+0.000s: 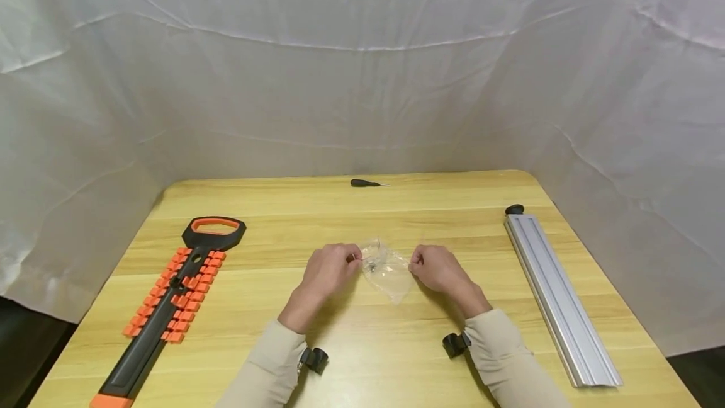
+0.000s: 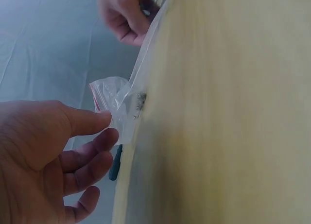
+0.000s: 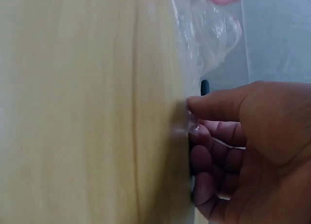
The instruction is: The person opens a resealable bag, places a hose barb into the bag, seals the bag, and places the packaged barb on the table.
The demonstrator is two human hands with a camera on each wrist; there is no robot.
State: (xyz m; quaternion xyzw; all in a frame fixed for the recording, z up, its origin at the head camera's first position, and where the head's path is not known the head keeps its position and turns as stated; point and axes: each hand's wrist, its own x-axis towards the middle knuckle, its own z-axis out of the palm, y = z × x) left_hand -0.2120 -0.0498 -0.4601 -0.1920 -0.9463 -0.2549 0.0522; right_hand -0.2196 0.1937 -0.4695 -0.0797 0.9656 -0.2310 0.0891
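Note:
A clear plastic bag [image 1: 395, 279] with a red line along its mouth lies between my two hands. Small metal pieces [image 2: 140, 101], too blurred to name exactly, show inside it. My left hand [image 1: 333, 266] pinches the bag's left edge between thumb and forefinger, its other fingers loosely curled in the left wrist view. Across from it, my right hand [image 1: 440, 267] pinches the opposite edge with thumb and forefinger, the other fingers curled in. Both hands stay low over the wooden table [image 1: 374, 357].
A black screwdriver [image 1: 365, 183] lies near the table's far edge. On the left is a black rack [image 1: 195, 263] with orange clips and a handle. A long silver metal rail [image 1: 557, 294] with a black knob lies along the right. Grey cloth [image 1: 362, 93] hangs behind.

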